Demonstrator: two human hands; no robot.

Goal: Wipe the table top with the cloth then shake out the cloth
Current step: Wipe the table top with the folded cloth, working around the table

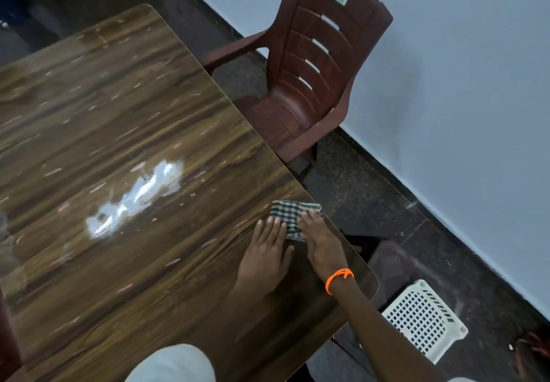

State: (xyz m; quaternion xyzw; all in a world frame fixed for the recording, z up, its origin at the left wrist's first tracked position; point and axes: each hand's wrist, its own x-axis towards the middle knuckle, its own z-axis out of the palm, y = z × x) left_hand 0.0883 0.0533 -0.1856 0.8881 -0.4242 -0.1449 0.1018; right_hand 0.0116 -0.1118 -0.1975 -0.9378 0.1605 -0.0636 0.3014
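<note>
A folded checked cloth (293, 216) lies flat on the glossy wood-grain desk (125, 149), right at the desk's right-hand edge, at about four o'clock in the head view. Part of the cloth seems to reach the very lip of the top, though whether it overhangs cannot be told.

The right hand (320, 240), with an orange band (339, 279) at the wrist, rests palm down on the cloth's near right part, fingers together and flat. It is pressing, not pinching, which suits pushing a pad of cloth across a smooth top. The left hand (268, 247) lies just beside it at nine o'clock, fingers spread a little and laid flat, the fingertips touching the cloth's near left edge and the palm on bare wood. That looks like a steadying hand, keeping the fold from opening or sliding off the edge.

A bright patch of glare (137, 200) sits on the top at about nine o'clock from the hands, and small pale flecks are scattered over most of the wood. So I judge the wiping barely begun or only working this corner, with the shaking out not yet done.

Off the desk, a brown plastic chair (312, 69) stands at one o'clock and a white slotted basket (422, 319) sits on the floor at five o'clock.
</note>
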